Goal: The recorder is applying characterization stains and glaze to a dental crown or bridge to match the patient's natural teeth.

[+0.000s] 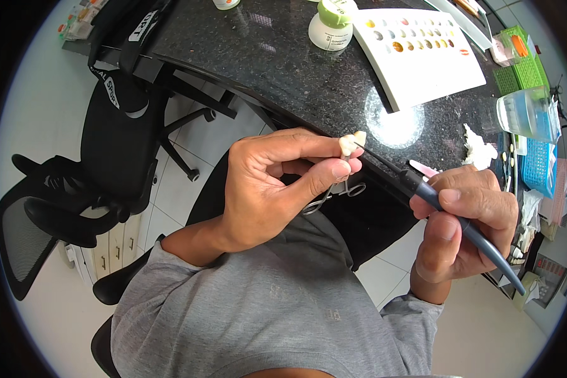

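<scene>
Between the thumb and fingers of my left hand is a pair of scissor-handled forceps, whose ring handles hang below the hand. At the forceps' tip, just beyond the fingertips, sits a small cream-white dental bridge of tooth-shaped units; how it is held there is partly hidden by my fingers. My right hand is closed in a pen-like grip around a thin brush with a dark blue-grey handle. Its fine dark tip points left and reaches the bridge, seeming to touch its right side.
On the black speckled table lie a white palette with coloured wells, a green-lidded jar and crumpled tissue. A clear glass, a green basket and a blue basket line the right. A black chair stands left.
</scene>
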`<state>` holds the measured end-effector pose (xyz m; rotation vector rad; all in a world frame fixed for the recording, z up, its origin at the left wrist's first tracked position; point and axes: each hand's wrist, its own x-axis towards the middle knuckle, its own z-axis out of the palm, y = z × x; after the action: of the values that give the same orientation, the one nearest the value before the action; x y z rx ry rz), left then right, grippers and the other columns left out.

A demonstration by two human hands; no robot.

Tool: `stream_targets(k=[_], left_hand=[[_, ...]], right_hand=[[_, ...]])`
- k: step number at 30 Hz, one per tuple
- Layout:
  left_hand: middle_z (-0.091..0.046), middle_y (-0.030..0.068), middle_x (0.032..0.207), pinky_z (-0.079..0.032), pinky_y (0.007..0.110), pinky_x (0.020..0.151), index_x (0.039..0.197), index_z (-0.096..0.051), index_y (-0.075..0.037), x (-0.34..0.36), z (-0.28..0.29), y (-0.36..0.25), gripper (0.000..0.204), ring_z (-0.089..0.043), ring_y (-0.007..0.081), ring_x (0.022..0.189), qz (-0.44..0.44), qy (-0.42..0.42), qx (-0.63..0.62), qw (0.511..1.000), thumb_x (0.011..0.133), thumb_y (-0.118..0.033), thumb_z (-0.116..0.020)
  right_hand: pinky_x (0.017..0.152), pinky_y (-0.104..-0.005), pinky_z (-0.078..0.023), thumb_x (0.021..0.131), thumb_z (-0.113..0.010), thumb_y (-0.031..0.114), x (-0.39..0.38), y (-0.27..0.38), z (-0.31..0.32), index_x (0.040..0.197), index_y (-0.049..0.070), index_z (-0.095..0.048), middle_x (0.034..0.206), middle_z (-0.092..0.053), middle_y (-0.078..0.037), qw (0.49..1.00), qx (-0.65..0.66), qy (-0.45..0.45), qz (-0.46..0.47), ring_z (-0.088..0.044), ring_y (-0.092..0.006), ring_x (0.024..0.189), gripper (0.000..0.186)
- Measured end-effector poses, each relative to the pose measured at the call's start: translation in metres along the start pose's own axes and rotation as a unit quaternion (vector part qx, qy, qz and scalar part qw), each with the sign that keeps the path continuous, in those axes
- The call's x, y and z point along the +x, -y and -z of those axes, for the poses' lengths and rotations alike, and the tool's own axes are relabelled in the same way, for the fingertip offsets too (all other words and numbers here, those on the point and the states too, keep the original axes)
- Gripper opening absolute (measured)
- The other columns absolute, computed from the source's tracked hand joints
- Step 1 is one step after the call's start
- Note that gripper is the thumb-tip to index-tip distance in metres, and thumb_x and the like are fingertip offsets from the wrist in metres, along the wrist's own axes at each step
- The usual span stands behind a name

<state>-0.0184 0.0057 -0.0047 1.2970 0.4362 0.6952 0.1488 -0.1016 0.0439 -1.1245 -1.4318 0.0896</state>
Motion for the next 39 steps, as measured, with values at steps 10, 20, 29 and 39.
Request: stream_targets(k=[10, 20, 29, 39], left_hand=[[-0.071, 0.0159, 0.097, -0.059, 0.025, 0.075, 0.105, -0.07, 0.004, 0.0, -0.001, -0.001, 0.018, -0.071, 0.019, 0.09, 0.005, -0.005, 0.002, 1.0, 0.088, -0.002, -0.067], [-0.071, 0.0178, 0.099, -0.06, 0.027, 0.078, 0.106, -0.069, 0.004, 0.0, -0.002, 0.0, 0.019, -0.071, 0.0212, 0.091, -0.007, -0.007, -0.014, 1.0, 0.088, 0.0, -0.067], [-0.071, 0.0176, 0.098, -0.06, 0.027, 0.078, 0.105, -0.069, 0.004, 0.0, -0.001, 0.001, 0.018, -0.071, 0.0207, 0.091, -0.007, -0.003, -0.009, 1.0, 0.088, 0.0, -0.067], [-0.071, 0.0174, 0.097, -0.06, 0.027, 0.077, 0.104, -0.069, 0.004, 0.0, 0.0, 0.0, 0.017, -0.071, 0.0204, 0.09, -0.002, -0.001, -0.007, 1.0, 0.088, 0.0, -0.067]], right_hand=[[0.052, -0.0216, -0.048, 0.09, -0.065, 0.013, 0.0, 0.005, -0.004, 0.092, 0.0, -0.055, 0.069, -0.058, -0.006, 0.999, -0.051, 0.0, -0.01, -0.057, -0.0108, 0.056, 0.016], [0.05, -0.0271, -0.053, 0.071, -0.064, -0.006, 0.002, 0.0, 0.006, 0.086, -0.011, -0.061, 0.069, -0.063, -0.013, 0.999, 0.048, 0.0, -0.025, -0.065, -0.0198, 0.056, 0.017], [0.051, -0.0256, -0.051, 0.071, -0.063, -0.007, -0.001, -0.001, 0.005, 0.089, -0.008, -0.061, 0.072, -0.065, -0.013, 1.0, 0.007, -0.001, -0.013, -0.063, -0.018, 0.056, 0.018], [0.051, -0.0255, -0.051, 0.07, -0.061, -0.007, -0.001, 0.001, 0.006, 0.089, -0.009, -0.061, 0.072, -0.064, -0.013, 0.999, -0.024, 0.009, -0.022, -0.063, -0.0179, 0.057, 0.019]])
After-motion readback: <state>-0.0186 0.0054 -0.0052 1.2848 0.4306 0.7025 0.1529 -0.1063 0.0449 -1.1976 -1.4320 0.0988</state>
